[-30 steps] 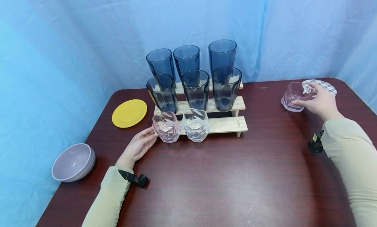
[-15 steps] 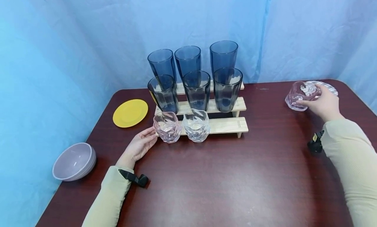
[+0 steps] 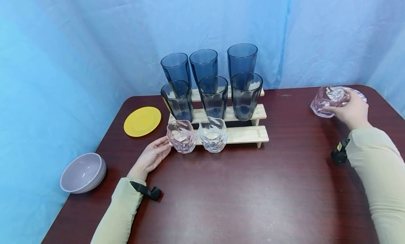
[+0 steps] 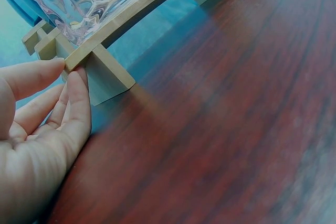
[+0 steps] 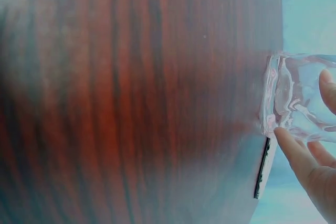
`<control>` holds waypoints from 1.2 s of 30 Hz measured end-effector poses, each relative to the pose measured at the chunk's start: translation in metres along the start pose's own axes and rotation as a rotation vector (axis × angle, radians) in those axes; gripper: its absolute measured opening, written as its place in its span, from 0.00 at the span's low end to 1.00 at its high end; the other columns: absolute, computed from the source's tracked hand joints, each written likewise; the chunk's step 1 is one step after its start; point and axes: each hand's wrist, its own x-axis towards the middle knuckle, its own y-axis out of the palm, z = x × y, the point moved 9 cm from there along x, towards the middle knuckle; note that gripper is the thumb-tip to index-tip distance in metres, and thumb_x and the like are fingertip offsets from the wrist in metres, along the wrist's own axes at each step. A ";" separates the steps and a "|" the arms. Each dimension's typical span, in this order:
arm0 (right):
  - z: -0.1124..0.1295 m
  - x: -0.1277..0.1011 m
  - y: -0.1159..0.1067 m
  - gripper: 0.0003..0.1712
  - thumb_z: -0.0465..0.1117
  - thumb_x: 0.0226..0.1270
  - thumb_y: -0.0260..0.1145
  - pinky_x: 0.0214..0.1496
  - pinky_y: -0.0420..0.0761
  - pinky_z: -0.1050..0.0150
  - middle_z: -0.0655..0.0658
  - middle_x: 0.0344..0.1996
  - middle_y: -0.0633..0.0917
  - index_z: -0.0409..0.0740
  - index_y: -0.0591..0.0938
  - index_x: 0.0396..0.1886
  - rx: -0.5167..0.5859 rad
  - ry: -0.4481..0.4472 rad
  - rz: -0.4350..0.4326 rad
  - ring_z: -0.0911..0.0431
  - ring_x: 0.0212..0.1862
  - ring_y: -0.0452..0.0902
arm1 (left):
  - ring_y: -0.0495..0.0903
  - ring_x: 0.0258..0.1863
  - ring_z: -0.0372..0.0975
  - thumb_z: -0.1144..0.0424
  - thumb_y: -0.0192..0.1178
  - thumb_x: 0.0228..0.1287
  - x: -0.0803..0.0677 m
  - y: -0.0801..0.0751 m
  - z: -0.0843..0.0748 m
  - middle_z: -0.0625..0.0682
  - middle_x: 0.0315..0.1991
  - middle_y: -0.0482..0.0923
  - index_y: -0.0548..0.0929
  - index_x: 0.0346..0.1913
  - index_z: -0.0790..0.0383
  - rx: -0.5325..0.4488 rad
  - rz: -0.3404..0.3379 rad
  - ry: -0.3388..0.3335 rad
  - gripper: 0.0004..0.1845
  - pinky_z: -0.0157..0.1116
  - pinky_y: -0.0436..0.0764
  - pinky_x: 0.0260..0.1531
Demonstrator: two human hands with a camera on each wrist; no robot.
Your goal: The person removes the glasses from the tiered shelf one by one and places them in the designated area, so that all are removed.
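Observation:
At the right of the head view, my right hand (image 3: 353,109) grips a pink-tinted faceted drinking glass (image 3: 321,102) beside a round plaid mat (image 3: 359,93). The right wrist view has the glass (image 5: 294,95) with fingers and thumb around it; whether its base touches the table I cannot tell. My left hand (image 3: 153,155) pinches the left end of the lowest step of a wooden tiered rack (image 3: 243,134); in the left wrist view the thumb lies at the shelf's edge (image 4: 79,59). On that step stand another pink glass (image 3: 181,136) and a clear glass (image 3: 212,135).
Several tall blue-grey tumblers (image 3: 212,100) fill the rack's upper two steps. A yellow plate (image 3: 142,121) lies left of the rack, and a lilac bowl (image 3: 83,173) sits by the left table edge. Blue curtain (image 3: 126,36) hangs behind the dark red table (image 3: 240,191).
My right hand has carried the pink glass slightly right, closer over the plaid mat. My left hand stays at the rack's end. The head view has shifted a little.

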 end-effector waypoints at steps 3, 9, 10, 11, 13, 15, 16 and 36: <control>-0.001 0.000 -0.001 0.51 0.51 0.62 0.64 0.69 0.48 0.34 0.23 0.68 0.54 0.32 0.48 0.73 0.001 0.005 -0.012 0.27 0.69 0.43 | 0.78 0.41 0.29 0.80 0.40 0.69 0.000 0.000 0.001 0.45 0.44 0.73 0.45 0.73 0.73 -0.002 0.006 -0.004 0.32 0.23 0.78 0.45; 0.001 0.001 -0.004 0.47 0.49 0.63 0.63 0.69 0.47 0.34 0.25 0.69 0.55 0.33 0.50 0.73 0.015 -0.018 -0.052 0.28 0.69 0.46 | 0.78 0.41 0.29 0.80 0.40 0.69 -0.001 -0.001 0.001 0.45 0.44 0.73 0.44 0.73 0.72 -0.008 -0.003 -0.007 0.32 0.23 0.77 0.45; 0.002 0.001 -0.004 0.47 0.49 0.64 0.62 0.69 0.46 0.34 0.25 0.68 0.55 0.33 0.51 0.73 0.020 -0.023 -0.058 0.28 0.69 0.46 | 0.78 0.41 0.29 0.80 0.40 0.69 -0.002 -0.001 0.001 0.45 0.45 0.73 0.45 0.73 0.72 -0.005 -0.006 -0.006 0.32 0.23 0.77 0.45; 0.003 0.002 -0.005 0.46 0.48 0.64 0.62 0.69 0.46 0.35 0.25 0.68 0.56 0.33 0.51 0.73 0.026 -0.030 -0.063 0.28 0.69 0.47 | 0.78 0.41 0.29 0.80 0.40 0.69 -0.002 -0.001 0.001 0.45 0.45 0.73 0.45 0.73 0.72 -0.002 -0.007 -0.004 0.32 0.23 0.77 0.45; 0.003 0.002 -0.005 0.46 0.49 0.64 0.62 0.69 0.46 0.35 0.25 0.68 0.57 0.34 0.52 0.73 0.033 -0.035 -0.070 0.29 0.69 0.48 | 0.78 0.41 0.29 0.80 0.40 0.69 -0.002 -0.002 0.001 0.45 0.45 0.73 0.45 0.73 0.72 -0.003 -0.012 -0.004 0.32 0.23 0.77 0.45; 0.002 0.002 -0.007 0.46 0.49 0.64 0.62 0.69 0.47 0.36 0.24 0.68 0.57 0.33 0.52 0.73 0.031 -0.033 -0.072 0.29 0.68 0.49 | 0.77 0.41 0.29 0.80 0.40 0.69 -0.001 -0.001 0.001 0.45 0.45 0.72 0.45 0.73 0.72 0.000 -0.011 -0.001 0.32 0.23 0.77 0.45; 0.001 0.002 -0.008 0.46 0.49 0.64 0.62 0.69 0.48 0.36 0.24 0.67 0.58 0.33 0.51 0.73 0.029 -0.027 -0.072 0.29 0.67 0.50 | 0.77 0.41 0.29 0.80 0.40 0.69 0.000 -0.001 0.002 0.45 0.45 0.72 0.45 0.73 0.72 -0.001 -0.011 0.000 0.32 0.23 0.77 0.45; 0.002 -0.016 -0.026 0.49 0.57 0.62 0.62 0.24 0.62 0.83 0.24 0.60 0.68 0.36 0.53 0.73 0.044 -0.004 -0.024 0.77 0.32 0.63 | 0.78 0.40 0.29 0.81 0.39 0.68 0.002 0.000 0.002 0.45 0.44 0.73 0.45 0.73 0.72 -0.019 -0.015 -0.001 0.31 0.23 0.78 0.44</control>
